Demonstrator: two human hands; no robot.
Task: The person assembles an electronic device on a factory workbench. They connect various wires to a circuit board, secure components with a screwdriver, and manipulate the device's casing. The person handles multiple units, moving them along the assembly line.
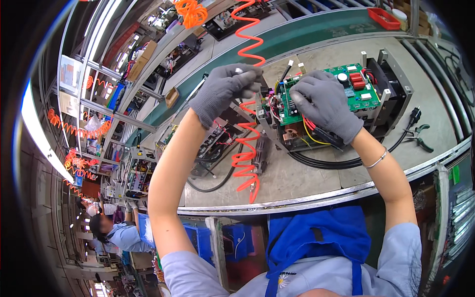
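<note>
My left hand (pixel 227 88), in a grey glove, is raised beside the orange coiled air hose (pixel 247 42). Its fingers are closed together, with a small shiny spot at them; what they hold is too small to name. My right hand (pixel 324 101), also gloved, rests over the left part of a green circuit board (pixel 363 103), its fingers bent and closed at the board; what is under them is hidden. The board sits on an open electrical unit with a black fan (pixel 391 74) at its right end. Red, black and yellow wires (pixel 316 136) come out below my right hand.
Green-handled cutters (pixel 420 138) and a black plug (pixel 414 116) lie at right, with a black cable (pixel 326 163) along the bench front. A dark pneumatic screwdriver (pixel 260 153) lies beside the hose. Another open unit (pixel 213 136) stands left. A co-worker (pixel 118 232) is farther left.
</note>
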